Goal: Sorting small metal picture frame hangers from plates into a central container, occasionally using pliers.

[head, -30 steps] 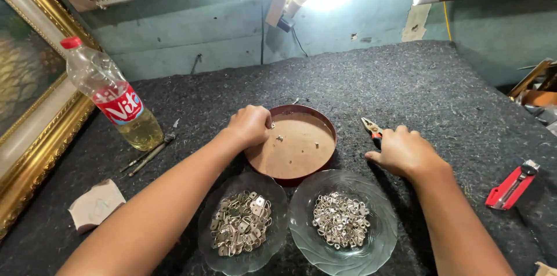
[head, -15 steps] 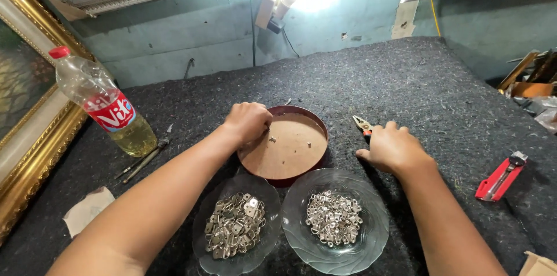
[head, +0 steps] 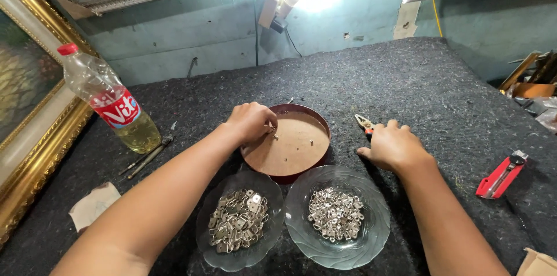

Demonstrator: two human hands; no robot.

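My left hand (head: 250, 122) rests at the left rim of a round dark red tray (head: 288, 146), fingers curled over a small metal piece inside it. A few tiny metal bits lie on the tray's tan floor. My right hand (head: 392, 146) lies palm down on the grey felt table, over the handles of small pliers (head: 364, 122) whose jaws stick out beyond the fingers. In front of the tray stand two glass bowls: the left bowl (head: 238, 255) holds several flat metal hangers, the right bowl (head: 360, 247) holds several smaller metal rings.
A plastic bottle (head: 110, 102) with yellowish liquid stands at the left, thin tools (head: 148, 157) beside it. A gold picture frame (head: 35, 154) leans at the left edge. A red utility knife (head: 502, 174) lies at the right. A scrap of paper (head: 93, 206) lies near left.
The view shifted slightly. My left hand has crept further over the tray's rim, its fingers closing on a small piece. My right hand stayed on the pliers.
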